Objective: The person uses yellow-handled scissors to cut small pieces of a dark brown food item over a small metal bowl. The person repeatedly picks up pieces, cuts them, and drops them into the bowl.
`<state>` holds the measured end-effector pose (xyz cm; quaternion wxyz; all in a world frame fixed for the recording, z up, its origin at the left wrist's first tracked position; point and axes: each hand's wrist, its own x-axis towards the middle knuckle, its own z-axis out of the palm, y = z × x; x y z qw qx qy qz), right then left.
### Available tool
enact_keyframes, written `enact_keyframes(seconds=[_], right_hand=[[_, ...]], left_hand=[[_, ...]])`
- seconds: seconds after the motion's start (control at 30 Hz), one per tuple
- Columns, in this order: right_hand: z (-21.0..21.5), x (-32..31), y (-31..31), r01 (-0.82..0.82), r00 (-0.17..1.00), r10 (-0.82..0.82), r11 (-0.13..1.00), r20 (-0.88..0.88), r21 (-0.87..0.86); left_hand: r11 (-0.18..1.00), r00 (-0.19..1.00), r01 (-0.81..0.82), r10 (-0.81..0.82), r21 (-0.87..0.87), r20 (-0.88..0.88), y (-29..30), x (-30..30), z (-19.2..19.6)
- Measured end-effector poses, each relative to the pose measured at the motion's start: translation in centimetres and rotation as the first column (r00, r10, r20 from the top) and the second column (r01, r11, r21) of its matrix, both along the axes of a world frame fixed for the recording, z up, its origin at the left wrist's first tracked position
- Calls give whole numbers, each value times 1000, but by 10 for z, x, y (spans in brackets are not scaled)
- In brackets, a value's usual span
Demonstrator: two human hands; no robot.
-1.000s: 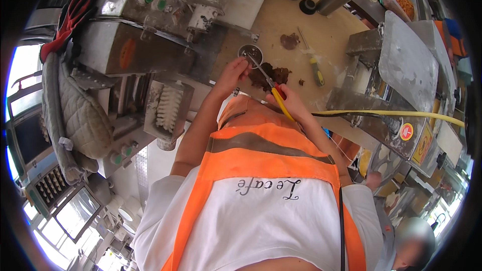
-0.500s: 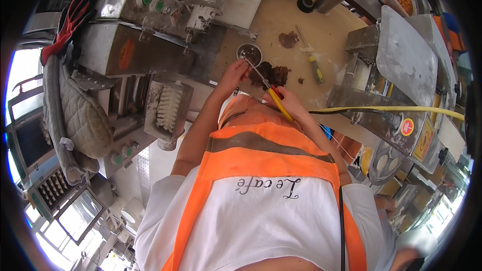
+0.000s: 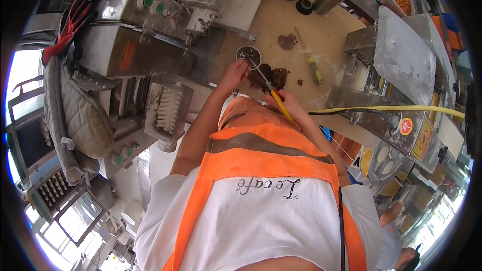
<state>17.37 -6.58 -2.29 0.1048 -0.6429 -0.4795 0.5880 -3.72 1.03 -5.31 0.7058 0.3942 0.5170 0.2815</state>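
My left hand [image 3: 234, 74] holds the edge of a small round metal part [image 3: 248, 54] that lies on the tan worktable [image 3: 281, 20]. My right hand [image 3: 292, 108] grips a yellow-handled screwdriver [image 3: 277, 101]. Its thin shaft points up and left, and the tip rests on the round part. Just right of the shaft, a dark brown greasy smear [image 3: 274, 76] marks the table. My orange and white vest fills the lower middle of the view.
A second screwdriver [image 3: 314, 68] lies right of the smear. On the left stands a steel machine with green buttons [image 3: 145, 3], with a red glove [image 3: 70, 17] and quilted cloth [image 3: 83, 120]. A yellow hose [image 3: 401, 109] crosses right. Another person's arm [image 3: 389, 216] shows lower right.
Both hands and the screwdriver stay at the round part. The other person at the lower right has shifted toward the edge of the view.
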Motion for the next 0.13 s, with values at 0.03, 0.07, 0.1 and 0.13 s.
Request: enact_keyframes(seconds=[0.03, 0.07, 0.1, 0.13], right_hand=[[-4, 0, -3, -22, 1000, 21, 999, 14, 36], [-7, 1, -5, -44, 999, 42, 996, 28, 71], [-7, 1, -6, -64, 996, 60, 995, 65, 71], [-5, 0, -6, -86, 992, 78, 994, 101, 70]], left_hand=[[1000, 1000, -7, 7, -5, -16, 0, 1, 0], [1000, 999, -14, 14, -10, -33, 0, 2, 0], [1000, 999, -21, 20, -15, -49, 0, 3, 0], [1000, 999, -21, 21, -14, -50, 0, 3, 0]])
